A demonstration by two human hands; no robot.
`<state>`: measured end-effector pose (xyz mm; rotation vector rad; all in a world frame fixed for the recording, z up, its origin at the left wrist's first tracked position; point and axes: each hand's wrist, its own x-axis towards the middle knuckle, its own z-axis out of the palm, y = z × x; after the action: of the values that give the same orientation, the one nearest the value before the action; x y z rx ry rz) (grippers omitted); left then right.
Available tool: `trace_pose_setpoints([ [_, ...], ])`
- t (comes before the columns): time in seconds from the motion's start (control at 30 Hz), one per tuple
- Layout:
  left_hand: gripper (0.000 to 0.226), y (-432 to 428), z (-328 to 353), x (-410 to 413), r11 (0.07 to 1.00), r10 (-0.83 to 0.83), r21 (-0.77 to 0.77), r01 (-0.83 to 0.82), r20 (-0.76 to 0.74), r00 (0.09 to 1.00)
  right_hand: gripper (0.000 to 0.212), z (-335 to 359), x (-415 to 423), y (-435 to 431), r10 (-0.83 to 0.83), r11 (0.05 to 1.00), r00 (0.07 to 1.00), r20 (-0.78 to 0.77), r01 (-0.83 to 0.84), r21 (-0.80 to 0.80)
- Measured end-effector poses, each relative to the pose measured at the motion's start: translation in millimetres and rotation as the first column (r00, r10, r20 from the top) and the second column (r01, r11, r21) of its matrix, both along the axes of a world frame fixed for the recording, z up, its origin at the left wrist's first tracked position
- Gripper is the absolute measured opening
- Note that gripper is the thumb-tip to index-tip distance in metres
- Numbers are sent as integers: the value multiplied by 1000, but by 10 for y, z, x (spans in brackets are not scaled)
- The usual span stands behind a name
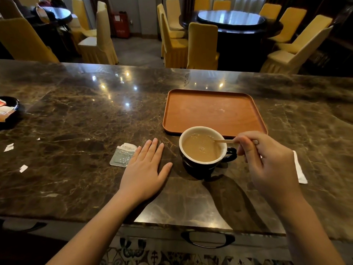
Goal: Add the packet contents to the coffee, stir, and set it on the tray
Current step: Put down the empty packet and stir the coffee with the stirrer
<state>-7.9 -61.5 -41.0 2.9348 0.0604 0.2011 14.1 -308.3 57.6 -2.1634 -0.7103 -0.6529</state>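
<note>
A black cup (200,169) with a white inside holds light brown milky coffee and stands on the marble counter just in front of the orange tray (212,111). My right hand (267,161) pinches a thin wooden stir stick (224,141) whose tip dips into the coffee. My left hand (147,167) lies flat on the counter, fingers spread, left of the cup. A torn grey sugar packet (122,154) lies flat beside my left fingers. The tray carries nothing.
A white paper wrapper (299,169) lies right of my right hand. Small torn paper bits (9,147) are scattered at the left. A black dish with packets (8,109) sits at the far left edge. Yellow-covered chairs (202,46) stand beyond the counter.
</note>
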Motion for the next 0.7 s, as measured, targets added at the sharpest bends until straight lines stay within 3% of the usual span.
trace_pose_setpoints([
  [0.2,68,-2,3,-1,1000,-2,-1,2,-11,1000,30,3,-66,-57,-27,1000,1000,-7,27,0],
  [0.4,69,6,5,-3,1000,-2,9,3,-12,1000,23,6,-104,-82,-12,1000,999,-30,12,11],
  [0.7,70,4,-5,10,1000,-7,10,7,-4,1000,21,-32,-194,-344,-57,997,977,-206,66,34],
])
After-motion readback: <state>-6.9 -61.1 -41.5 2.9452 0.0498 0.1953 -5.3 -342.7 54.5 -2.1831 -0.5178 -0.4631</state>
